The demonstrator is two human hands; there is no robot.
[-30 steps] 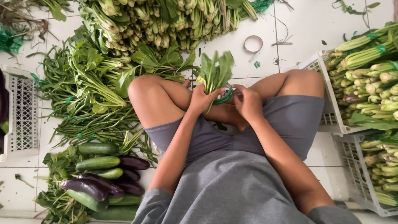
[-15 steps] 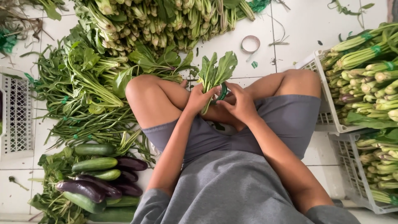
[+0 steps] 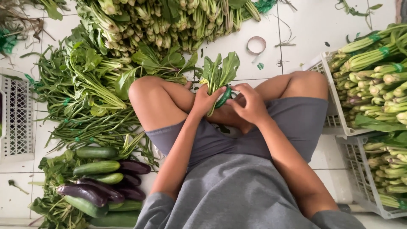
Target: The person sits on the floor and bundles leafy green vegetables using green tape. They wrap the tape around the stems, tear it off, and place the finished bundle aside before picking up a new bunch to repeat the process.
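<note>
Here we are sitting cross-legged on the white tiled floor [image 3: 305,25], looking down at our own hands between our knees. Our left hand [image 3: 204,101] is gripping a small bunch of leafy greens [image 3: 218,73], its fingers [image 3: 214,94] clamped around the stems so that the leaves are fanning upward, beyond the fingertips. Our right hand [image 3: 251,103] is pressing in just beside it, fingers curled together on a roll of green tape [image 3: 223,97] that is lying against the stems, touching them right where the two hands are meeting.

Past the fingers, farther out on the floor, a pale tape ring [image 3: 256,44] is lying near a large heap of cut greens [image 3: 169,21]. Out to the left of the left-hand fingers, loose leafy stalks and long beans [image 3: 89,97] are spreading across the tiles, and nearer to us on that side cucumbers [image 3: 96,167] and purple eggplants [image 3: 82,191] are lying together, touching. Well to the right of the right-hand fingers, white plastic crates [image 3: 335,123] are holding tied bundles of greens [image 3: 373,59]. Another white crate [image 3: 17,114] is sitting at the far left edge.
</note>
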